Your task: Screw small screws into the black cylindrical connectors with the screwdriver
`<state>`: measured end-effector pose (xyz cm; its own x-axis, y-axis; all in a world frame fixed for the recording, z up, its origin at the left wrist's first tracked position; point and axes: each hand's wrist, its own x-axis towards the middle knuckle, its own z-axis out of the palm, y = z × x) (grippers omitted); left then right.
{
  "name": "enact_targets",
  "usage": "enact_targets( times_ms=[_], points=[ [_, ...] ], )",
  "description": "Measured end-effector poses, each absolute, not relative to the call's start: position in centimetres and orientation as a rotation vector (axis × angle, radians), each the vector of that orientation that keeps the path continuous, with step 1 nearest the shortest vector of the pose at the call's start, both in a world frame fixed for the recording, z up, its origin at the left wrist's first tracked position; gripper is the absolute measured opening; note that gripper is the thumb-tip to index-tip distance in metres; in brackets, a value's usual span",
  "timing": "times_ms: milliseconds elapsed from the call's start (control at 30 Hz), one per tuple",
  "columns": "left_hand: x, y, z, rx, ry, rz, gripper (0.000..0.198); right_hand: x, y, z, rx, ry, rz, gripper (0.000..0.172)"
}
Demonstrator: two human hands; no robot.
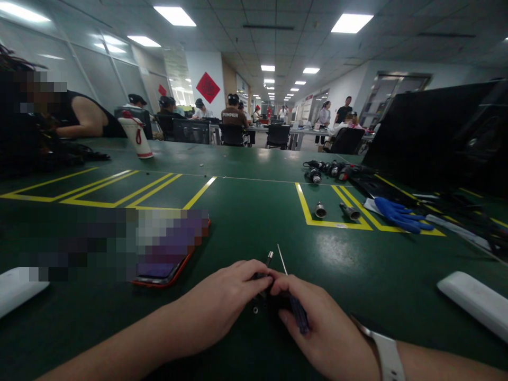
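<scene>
My left hand (226,299) is closed, thumb and fingers pinching a small dark part with a shiny metal cylinder tip (270,257). Most of that part is hidden by the fingers. In my closed right hand (317,317) is a screwdriver (300,315) with a dark purple handle, its thin shaft pointing up and away. The fingertips of both hands meet or nearly meet. Just below them on the green table lies a tiny ring-like piece (255,310), with other small dark bits too blurred to name.
An orange-cased phone (170,270) lies left of my hands. Two metal fittings (320,210) sit inside yellow tape (341,226). Beyond are cables and dark parts (315,175); a blue glove (400,214) lies right. White objects (476,301) flank me. A tumbler (137,136) stands far left near a person.
</scene>
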<state>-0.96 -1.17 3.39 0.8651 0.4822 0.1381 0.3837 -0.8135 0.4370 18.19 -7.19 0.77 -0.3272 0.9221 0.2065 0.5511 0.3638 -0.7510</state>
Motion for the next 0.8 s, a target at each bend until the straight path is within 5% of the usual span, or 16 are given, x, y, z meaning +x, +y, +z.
enact_targets(
  times_ms=[367,567,800],
  points=[
    [-1.6,0.9,2.2,2.278,0.845,0.507,0.036,19.3,-7.5,1.9,-0.981,-1.708,0.693,0.023],
    [-1.4,0.9,1.3,2.063,0.875,0.617,0.035,19.3,-7.5,2.8,-1.012,-1.779,0.745,0.042],
    [-1.0,0.6,1.7,1.832,0.842,0.590,0.034,19.3,-7.2,2.3,-1.107,-1.749,0.841,0.039]
  ],
)
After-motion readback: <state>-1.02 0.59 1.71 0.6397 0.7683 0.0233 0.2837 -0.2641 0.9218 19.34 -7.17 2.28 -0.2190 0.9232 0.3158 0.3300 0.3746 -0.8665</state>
